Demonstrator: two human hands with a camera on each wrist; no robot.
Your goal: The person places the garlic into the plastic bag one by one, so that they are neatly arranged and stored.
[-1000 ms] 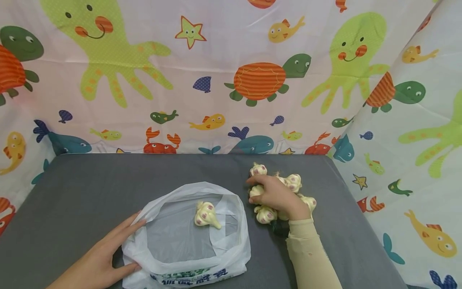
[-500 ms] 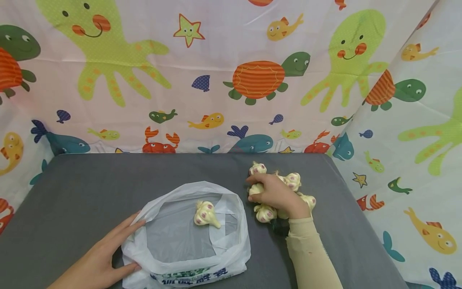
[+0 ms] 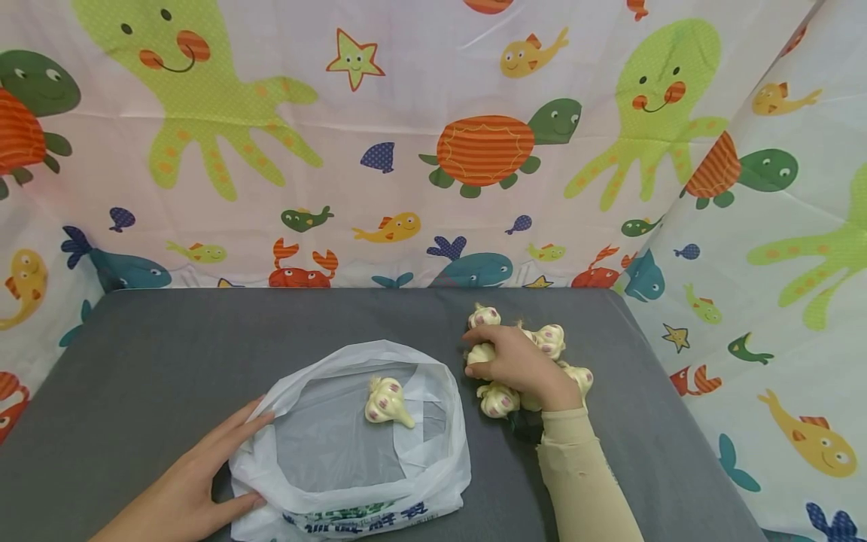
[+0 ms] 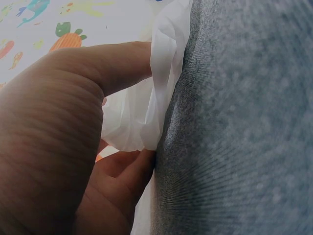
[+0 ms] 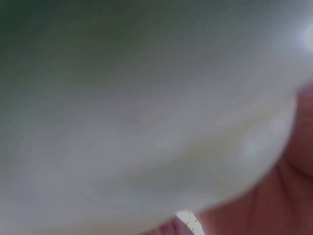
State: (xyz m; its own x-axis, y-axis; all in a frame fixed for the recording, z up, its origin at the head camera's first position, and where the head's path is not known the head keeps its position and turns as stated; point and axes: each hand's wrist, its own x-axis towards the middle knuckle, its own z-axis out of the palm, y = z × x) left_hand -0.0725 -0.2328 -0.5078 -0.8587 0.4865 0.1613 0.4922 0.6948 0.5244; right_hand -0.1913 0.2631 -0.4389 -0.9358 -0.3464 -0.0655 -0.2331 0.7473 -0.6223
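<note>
In the head view my left hand (image 3: 193, 478) holds the left side of a white plastic bag (image 3: 352, 506), fingers at its rim and thumb lower down. The left wrist view has the bag's thin plastic (image 4: 164, 63) bunched between thumb and fingers. A single garlic bulb (image 3: 387, 402) lies inside the wide-mouthed bag. To the right, my right hand (image 3: 518, 365) reaches over a cluster of garlic bulbs and grips one bulb (image 3: 479, 358) between thumb and fingers. A blurred pale bulb (image 5: 146, 161) fills most of the right wrist view, against the palm.
Around my right hand lie several more bulbs: one behind (image 3: 484, 316), one in front (image 3: 497, 401), others to the right (image 3: 578, 379). A dark object (image 3: 527, 426) shows under my right wrist. The grey table (image 3: 203, 331) backs onto a curtain (image 3: 379, 98) printed with sea animals.
</note>
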